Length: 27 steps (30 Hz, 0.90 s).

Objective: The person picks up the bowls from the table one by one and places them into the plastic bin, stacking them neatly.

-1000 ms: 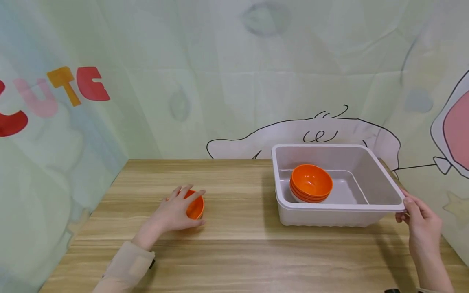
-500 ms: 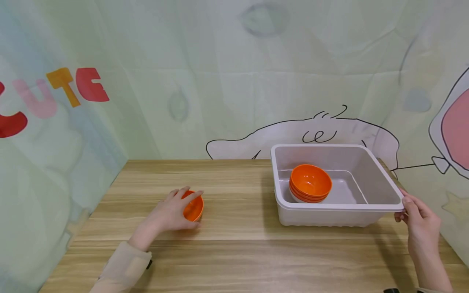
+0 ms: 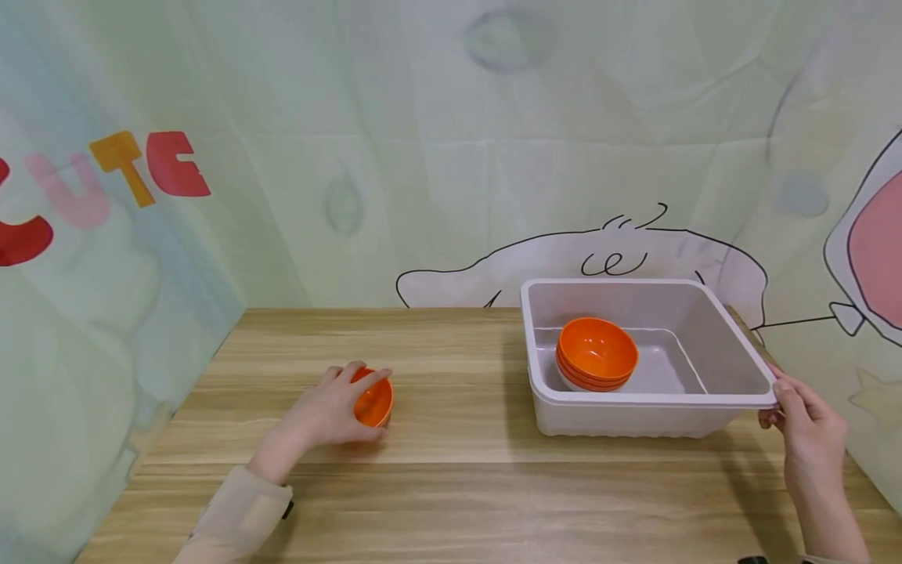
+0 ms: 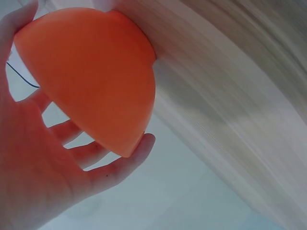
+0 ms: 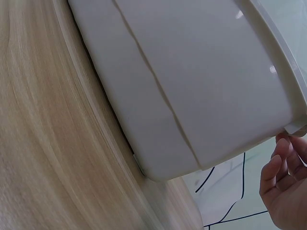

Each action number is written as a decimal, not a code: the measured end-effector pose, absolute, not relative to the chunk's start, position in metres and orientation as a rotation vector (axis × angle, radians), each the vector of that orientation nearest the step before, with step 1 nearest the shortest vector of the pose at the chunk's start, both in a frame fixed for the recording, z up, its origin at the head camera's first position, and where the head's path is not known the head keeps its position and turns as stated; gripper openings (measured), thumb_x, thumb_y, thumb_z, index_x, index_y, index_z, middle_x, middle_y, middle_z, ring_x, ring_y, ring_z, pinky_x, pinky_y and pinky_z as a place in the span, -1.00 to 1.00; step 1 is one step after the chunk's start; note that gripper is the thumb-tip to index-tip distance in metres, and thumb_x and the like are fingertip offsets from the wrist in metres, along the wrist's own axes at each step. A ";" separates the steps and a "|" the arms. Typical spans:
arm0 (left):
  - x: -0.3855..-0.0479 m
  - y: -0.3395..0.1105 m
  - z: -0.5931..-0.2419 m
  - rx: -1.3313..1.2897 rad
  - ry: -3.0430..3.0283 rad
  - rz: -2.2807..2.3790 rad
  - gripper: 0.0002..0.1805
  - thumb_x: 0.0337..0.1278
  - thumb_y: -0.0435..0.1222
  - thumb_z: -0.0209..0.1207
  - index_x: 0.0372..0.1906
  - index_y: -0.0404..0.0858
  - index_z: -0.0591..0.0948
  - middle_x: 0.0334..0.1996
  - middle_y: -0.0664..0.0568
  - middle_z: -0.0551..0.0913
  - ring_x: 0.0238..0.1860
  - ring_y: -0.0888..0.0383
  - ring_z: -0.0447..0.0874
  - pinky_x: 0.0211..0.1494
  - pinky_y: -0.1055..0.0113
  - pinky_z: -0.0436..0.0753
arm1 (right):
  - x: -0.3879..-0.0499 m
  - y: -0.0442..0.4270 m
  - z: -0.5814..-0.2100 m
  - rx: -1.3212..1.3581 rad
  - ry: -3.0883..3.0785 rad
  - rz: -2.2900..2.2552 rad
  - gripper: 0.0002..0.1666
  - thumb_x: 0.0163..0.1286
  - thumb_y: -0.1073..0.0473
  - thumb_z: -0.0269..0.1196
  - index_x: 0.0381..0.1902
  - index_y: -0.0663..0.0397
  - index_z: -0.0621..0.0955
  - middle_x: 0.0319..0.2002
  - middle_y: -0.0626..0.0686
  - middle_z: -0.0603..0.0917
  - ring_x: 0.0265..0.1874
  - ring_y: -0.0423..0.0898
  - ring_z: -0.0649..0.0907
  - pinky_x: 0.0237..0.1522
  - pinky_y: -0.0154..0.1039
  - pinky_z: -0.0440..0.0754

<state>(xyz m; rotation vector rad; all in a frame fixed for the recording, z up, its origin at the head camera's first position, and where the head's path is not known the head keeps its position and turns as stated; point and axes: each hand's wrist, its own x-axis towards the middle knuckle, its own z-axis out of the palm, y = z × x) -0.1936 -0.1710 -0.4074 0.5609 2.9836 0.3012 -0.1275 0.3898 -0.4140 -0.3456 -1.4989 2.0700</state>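
Observation:
An orange bowl [image 3: 373, 404] sits upright on the wooden table, left of centre. My left hand [image 3: 327, 411] spans it from above, with the thumb at the near rim and the fingers at the far rim. In the left wrist view, the thumb and fingers hold the rim of the bowl [image 4: 96, 72], and its foot appears to rest on the table. To the right stands a light grey plastic basin [image 3: 634, 415]. My right hand [image 3: 813, 427] pinches the basin's near right rim corner. The right wrist view has the right hand [image 5: 288, 184] at the rim, beside the basin's wall [image 5: 206, 81].
Several nested orange bowls [image 3: 597, 352] stand stacked at the left inside the basin. Wooden tabletop [image 3: 451, 376] lies between the single bowl and the basin. A printed cloth backdrop [image 3: 423, 157] hangs directly behind the table and along both sides.
My left hand has shifted very slightly left at the bowl. The right hand, basin and stacked bowls keep their places.

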 end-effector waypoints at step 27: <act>-0.198 -0.145 -0.390 0.650 2.989 0.286 -0.08 -0.25 0.17 0.37 0.38 0.20 0.33 0.37 -0.18 0.31 0.27 -0.29 0.32 0.05 -0.23 0.46 | -0.128 0.390 -0.415 -0.366 -1.501 2.072 -0.79 0.37 0.31 0.18 -0.18 0.12 0.74 -0.40 -0.10 0.75 -0.60 -0.23 0.55 -0.60 -0.42 0.47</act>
